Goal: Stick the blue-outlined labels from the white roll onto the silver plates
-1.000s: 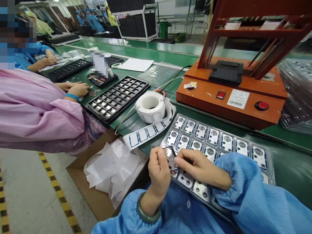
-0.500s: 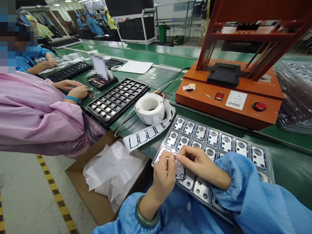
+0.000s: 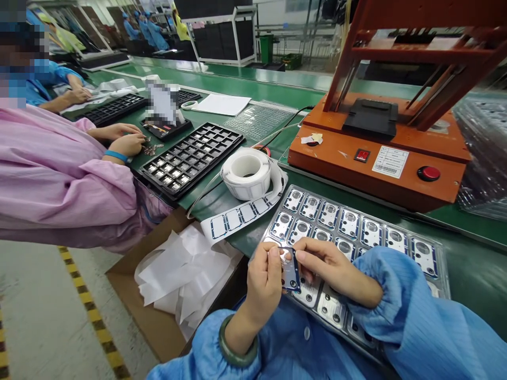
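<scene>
Between my hands is a small silver metal plate (image 3: 291, 275) with a blue adhesive border and a round opening near its top. My left hand (image 3: 264, 274) pinches its left edge between thumb and fingers. At its upper right edge, my right hand (image 3: 327, 264) has thumb and fingers closed on the border. Both hands are just above a clear plastic tray (image 3: 442, 264) that holds rows of similar plates. Those in the far rows carry blue borders; nearer ones look plain silver. Beyond the tray's left corner, a roll of adhesive stickers (image 3: 247, 174) trails its white strip of blue frames.
An orange press (image 3: 380, 158) with a red button stands behind the tray. A cardboard box (image 3: 134, 301) of white backing paper sits at the table's left edge. Past it are a black parts tray (image 3: 192, 158) and a co-worker in a pink sleeve (image 3: 67, 184).
The plate has been raised and turned, so more of its face and blue border shows. My right hand has shifted slightly right, onto the plate's edge. The view has moved a little.
</scene>
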Motion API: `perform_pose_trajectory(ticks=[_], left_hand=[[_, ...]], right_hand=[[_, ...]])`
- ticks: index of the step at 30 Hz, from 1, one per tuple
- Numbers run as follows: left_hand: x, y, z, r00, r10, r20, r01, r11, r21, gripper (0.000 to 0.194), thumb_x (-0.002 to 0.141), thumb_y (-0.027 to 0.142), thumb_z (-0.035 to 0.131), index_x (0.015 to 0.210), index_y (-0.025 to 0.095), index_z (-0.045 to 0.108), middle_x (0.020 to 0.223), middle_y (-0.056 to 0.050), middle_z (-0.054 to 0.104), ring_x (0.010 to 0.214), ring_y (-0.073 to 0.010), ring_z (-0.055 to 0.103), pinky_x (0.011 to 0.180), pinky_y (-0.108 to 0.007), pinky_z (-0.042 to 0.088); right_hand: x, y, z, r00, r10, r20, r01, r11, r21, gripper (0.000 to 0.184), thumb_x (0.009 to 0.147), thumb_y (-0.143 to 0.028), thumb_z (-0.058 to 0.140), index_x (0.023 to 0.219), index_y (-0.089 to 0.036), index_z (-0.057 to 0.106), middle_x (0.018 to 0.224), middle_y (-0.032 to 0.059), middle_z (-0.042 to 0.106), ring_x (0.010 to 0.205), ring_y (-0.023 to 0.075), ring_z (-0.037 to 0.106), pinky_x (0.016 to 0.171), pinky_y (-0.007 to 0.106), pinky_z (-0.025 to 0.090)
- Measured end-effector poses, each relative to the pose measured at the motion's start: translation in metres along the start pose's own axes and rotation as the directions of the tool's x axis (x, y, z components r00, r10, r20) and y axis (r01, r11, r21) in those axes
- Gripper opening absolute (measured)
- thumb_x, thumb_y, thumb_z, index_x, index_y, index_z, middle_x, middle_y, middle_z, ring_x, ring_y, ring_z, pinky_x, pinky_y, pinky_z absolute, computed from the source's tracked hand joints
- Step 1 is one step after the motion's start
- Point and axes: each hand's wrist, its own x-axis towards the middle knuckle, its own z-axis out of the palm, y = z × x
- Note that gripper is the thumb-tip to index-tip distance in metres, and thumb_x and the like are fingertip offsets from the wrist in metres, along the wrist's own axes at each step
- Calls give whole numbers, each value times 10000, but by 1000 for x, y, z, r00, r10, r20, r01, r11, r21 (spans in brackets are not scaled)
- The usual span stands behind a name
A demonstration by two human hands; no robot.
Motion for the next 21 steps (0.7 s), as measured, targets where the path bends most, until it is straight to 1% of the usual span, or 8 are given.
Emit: perform_pose_trajectory(ticks=[2, 6, 8, 12, 15, 18, 21], left_hand=[[-1, -1, 0, 1000, -9, 12, 10, 1000, -24, 241, 942, 331, 398, 787, 193, 521, 617, 27, 546, 497, -98, 486, 478, -204, 402], [-2, -2, -1, 994, -58, 89, 68, 991, -115, 257, 947, 358, 375, 797, 200, 512, 530, 59, 479, 386, -85, 419, 400, -203, 365], [-3, -3, -1, 991, -85, 101, 96, 989, -111, 248, 946, 363, 377, 818, 203, 517, 515, 67, 454, 373, -85, 400, 403, -209, 359], [0, -2, 1, 987, -140, 75, 145, 988, -54, 261, 940, 396, 390, 816, 204, 517, 529, 59, 453, 426, -100, 421, 449, -219, 368], [4, 4, 3, 991, -131, 23, 131, 991, -14, 301, 943, 416, 377, 787, 196, 512, 607, 30, 507, 524, -113, 477, 519, -226, 402], [5, 6, 4, 995, -102, -13, 102, 995, 7, 303, 947, 405, 373, 779, 192, 508, 645, 18, 516, 572, -119, 489, 556, -229, 412], [4, 4, 5, 995, -96, -9, 96, 995, -2, 294, 954, 397, 358, 796, 195, 501, 625, 29, 488, 547, -114, 472, 550, -230, 404]], right_hand=[[1, 1, 0, 1000, 8, -10, -8, 1000, -3, 380, 863, -534, 552, 762, -167, 552, 577, -47, 491, 473, 71, 448, 447, 195, 363], [2, 1, -1, 1000, 25, -13, -25, 1000, -6, 379, 859, -524, 564, 724, -171, 540, 559, -47, 498, 464, 70, 447, 437, 192, 364], [3, 0, -1, 999, 40, -27, -40, 999, -17, 398, 847, -544, 566, 703, -174, 533, 544, -48, 496, 450, 71, 442, 423, 194, 356], [7, 2, -1, 993, 56, -100, -59, 998, -29, 442, 811, -586, 584, 672, -169, 541, 502, -52, 485, 423, 70, 443, 421, 199, 352], [7, 4, -3, 993, 76, -87, -75, 997, 16, 448, 834, -582, 554, 674, -164, 552, 487, -42, 510, 429, 76, 472, 446, 203, 379], [6, 3, -3, 995, 73, -72, -70, 997, 32, 406, 840, -559, 560, 757, -161, 574, 515, -37, 541, 455, 86, 510, 476, 212, 423], [5, 3, -1, 992, 63, -107, -60, 998, 29, 381, 795, -545, 626, 833, -173, 553, 513, -56, 539, 435, 88, 516, 465, 217, 442]])
